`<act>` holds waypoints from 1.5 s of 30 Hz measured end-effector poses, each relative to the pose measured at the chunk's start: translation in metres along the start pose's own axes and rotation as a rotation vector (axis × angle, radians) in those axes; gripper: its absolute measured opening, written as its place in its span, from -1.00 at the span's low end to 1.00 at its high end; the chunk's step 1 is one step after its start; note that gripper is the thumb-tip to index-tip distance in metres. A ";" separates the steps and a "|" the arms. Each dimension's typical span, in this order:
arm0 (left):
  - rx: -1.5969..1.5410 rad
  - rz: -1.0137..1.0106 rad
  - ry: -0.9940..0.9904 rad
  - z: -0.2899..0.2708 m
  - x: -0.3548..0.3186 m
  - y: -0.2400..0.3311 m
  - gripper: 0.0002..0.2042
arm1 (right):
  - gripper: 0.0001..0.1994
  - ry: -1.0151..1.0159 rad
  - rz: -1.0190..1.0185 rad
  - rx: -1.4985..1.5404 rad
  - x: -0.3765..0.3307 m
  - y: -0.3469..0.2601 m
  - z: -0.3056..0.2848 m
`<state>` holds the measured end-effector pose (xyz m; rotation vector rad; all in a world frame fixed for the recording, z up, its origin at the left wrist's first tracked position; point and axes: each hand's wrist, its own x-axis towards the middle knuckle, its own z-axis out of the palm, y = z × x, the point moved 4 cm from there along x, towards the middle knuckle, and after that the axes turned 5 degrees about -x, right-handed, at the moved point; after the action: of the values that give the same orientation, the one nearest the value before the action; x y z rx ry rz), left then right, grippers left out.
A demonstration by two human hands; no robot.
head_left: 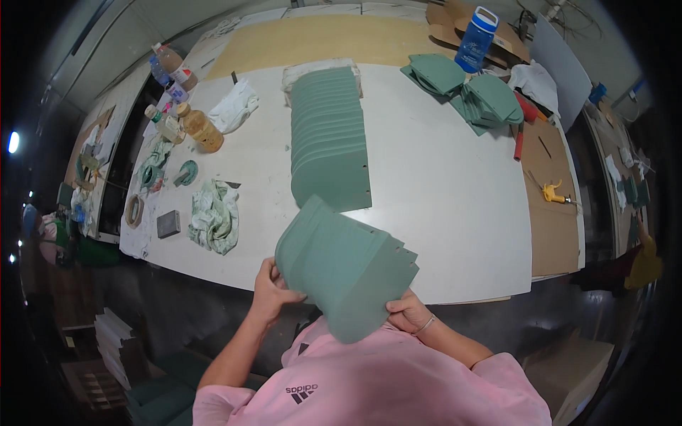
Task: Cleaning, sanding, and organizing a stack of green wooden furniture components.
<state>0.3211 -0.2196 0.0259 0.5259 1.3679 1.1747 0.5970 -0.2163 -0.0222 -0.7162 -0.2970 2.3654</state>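
Observation:
A small fanned stack of green sheets with rounded ends point(341, 266) is held over the table's near edge, tilted, in both hands. My left hand point(273, 291) grips its left side, thumb on top and fingers partly hidden beneath. On the right edge, my right hand point(408, 311) pinches the sheets, with its fingers mostly out of sight underneath. Just beyond, a long overlapping row of similar green sheets point(330, 174) lies on the white table, its far end resting on a pale cloth bundle point(288, 74).
Loose green sheets point(490, 99) lie at the far right by a blue bottle point(477, 41). Leftward are drink bottles point(201, 128), a green-stained cloth point(215, 216), a grey block point(168, 224) and a tape roll point(134, 211). A yellow-handled tool point(553, 192) sits on cardboard point(550, 241) at right.

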 end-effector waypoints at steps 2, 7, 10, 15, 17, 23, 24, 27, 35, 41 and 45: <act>0.234 0.074 -0.174 0.008 0.034 0.016 -0.29 | -0.29 0.001 -0.070 0.028 0.001 0.006 -0.008; 0.620 0.228 -0.390 0.041 0.105 0.071 -0.25 | -0.41 0.125 -0.210 0.159 0.041 0.039 -0.039; 0.998 0.363 -0.379 0.058 0.113 0.100 -0.24 | -0.59 0.160 -0.225 0.053 0.058 0.037 -0.007; 1.077 0.791 -0.361 0.062 0.085 0.096 -0.28 | -0.60 0.366 -0.016 -0.167 0.061 0.054 0.007; 0.931 0.759 -0.360 0.050 0.070 0.071 -0.26 | -0.57 0.408 0.097 -0.267 0.061 0.057 -0.001; 0.720 0.580 -0.304 0.037 0.018 0.014 -0.11 | -0.62 0.420 0.087 -0.271 0.062 0.061 -0.003; 0.638 0.519 -0.291 0.035 0.020 0.006 -0.09 | -0.62 0.423 0.089 -0.275 0.064 0.060 0.000; 0.625 0.566 -0.290 0.030 0.035 0.001 -0.11 | -0.61 0.434 0.078 -0.169 0.070 0.055 0.005; 0.540 0.613 -0.208 0.030 0.065 0.006 -0.13 | -0.54 0.404 0.144 -0.376 0.100 0.043 0.010; 0.697 0.413 -0.054 0.013 0.051 -0.022 -0.10 | -0.56 0.297 0.186 -0.470 0.044 0.020 0.038; 0.370 0.498 -0.121 -0.015 0.070 0.000 -0.23 | -0.72 0.579 -0.454 -0.744 0.007 -0.076 0.038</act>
<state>0.2933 -0.1639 -0.0095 1.2369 1.3960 1.2565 0.6102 -0.1545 0.0350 -1.4479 -0.9788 1.4997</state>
